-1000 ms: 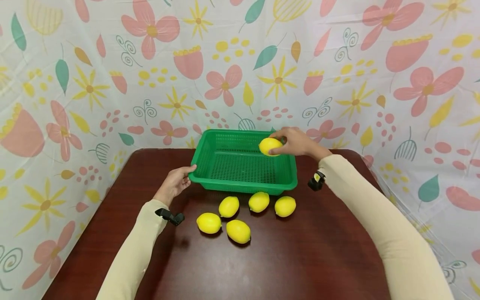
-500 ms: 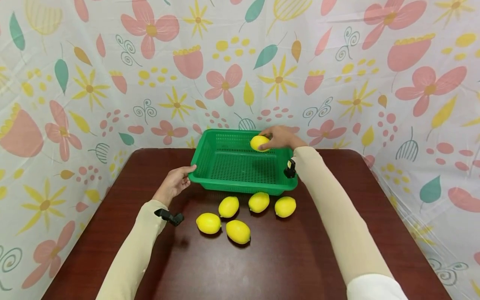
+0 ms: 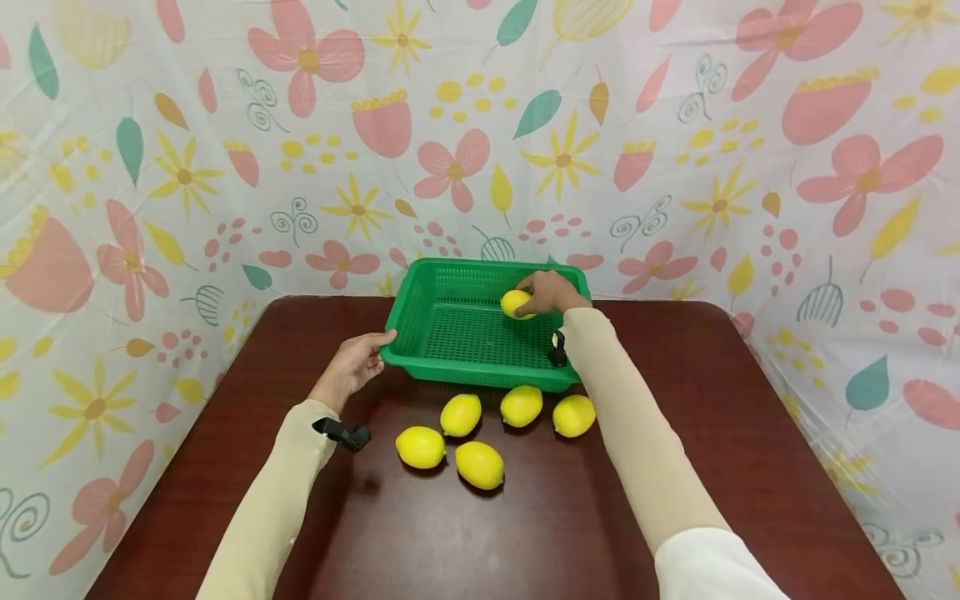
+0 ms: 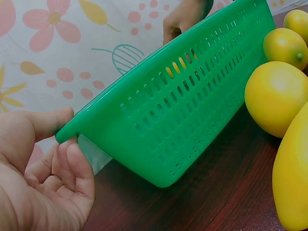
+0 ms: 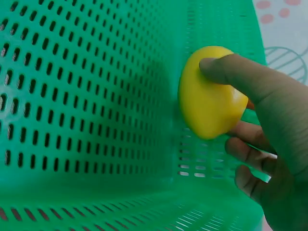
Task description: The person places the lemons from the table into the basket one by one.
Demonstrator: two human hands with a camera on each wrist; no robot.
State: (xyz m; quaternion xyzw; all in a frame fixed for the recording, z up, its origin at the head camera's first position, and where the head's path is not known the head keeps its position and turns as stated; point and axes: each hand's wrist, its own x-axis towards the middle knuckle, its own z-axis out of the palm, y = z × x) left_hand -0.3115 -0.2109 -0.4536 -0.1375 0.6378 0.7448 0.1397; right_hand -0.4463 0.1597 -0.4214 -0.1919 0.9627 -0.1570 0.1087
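Note:
A green perforated plastic basket [image 3: 480, 373] stands toward the back of the table. My left hand [image 3: 352, 367] pinches its left rim between thumb and curled fingers, as the left wrist view shows up close. My right hand [image 3: 553, 292] is inside the basket near its back right, gripping a yellow lemon [image 5: 209, 96] with the thumb across its top. The other fingers curl behind the lemon, partly hidden. In front of the basket several more lemons [image 3: 480, 465] lie loose on the table.
The dark reddish-brown wooden table [image 3: 525, 542] ends just behind the basket. Beyond it hangs a white curtain [image 3: 450, 100] printed with flowers and leaves, which also runs along both sides.
My right hand has carried the lemon leftward over the basket and then lowered it inside. The left hand keeps its hold on the rim, and the lemons on the table have stayed put.

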